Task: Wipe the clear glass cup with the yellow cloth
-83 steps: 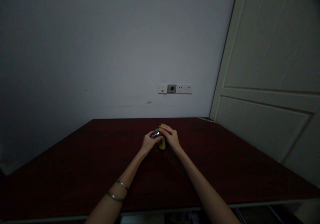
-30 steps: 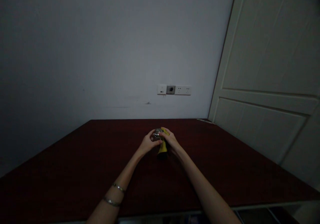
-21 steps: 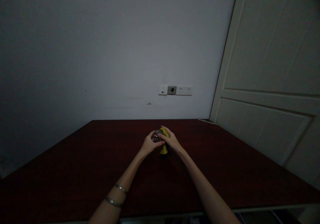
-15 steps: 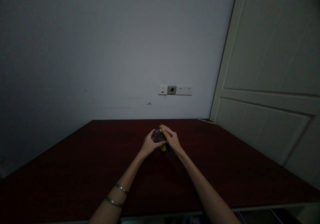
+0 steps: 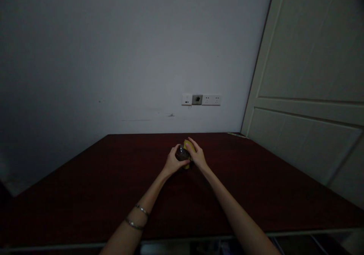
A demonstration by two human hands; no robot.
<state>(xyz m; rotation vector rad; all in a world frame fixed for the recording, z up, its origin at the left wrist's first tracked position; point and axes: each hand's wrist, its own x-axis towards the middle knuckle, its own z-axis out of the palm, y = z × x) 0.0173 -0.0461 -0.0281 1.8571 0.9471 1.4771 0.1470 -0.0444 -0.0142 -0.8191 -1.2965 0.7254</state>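
Observation:
Both of my hands meet over the middle of a dark red table (image 5: 85,194). My left hand (image 5: 172,163) is closed around a small shiny dark round object (image 5: 181,153). My right hand (image 5: 197,157) is closed on a yellow cloth (image 5: 188,146), pressed against that object. Two thin bangles sit on my left wrist. The room is dim, so what the object is cannot be made out.
A grey wall stands behind the table with a row of wall sockets (image 5: 201,99). A pale panelled door (image 5: 307,96) runs along the table's right side. The table's near edge (image 5: 182,239) crosses the bottom of the view.
The yellow cloth has shifted around the shiny object under my right hand's fingers. Both hands stay at the same spot on the table. The camera has tilted slightly.

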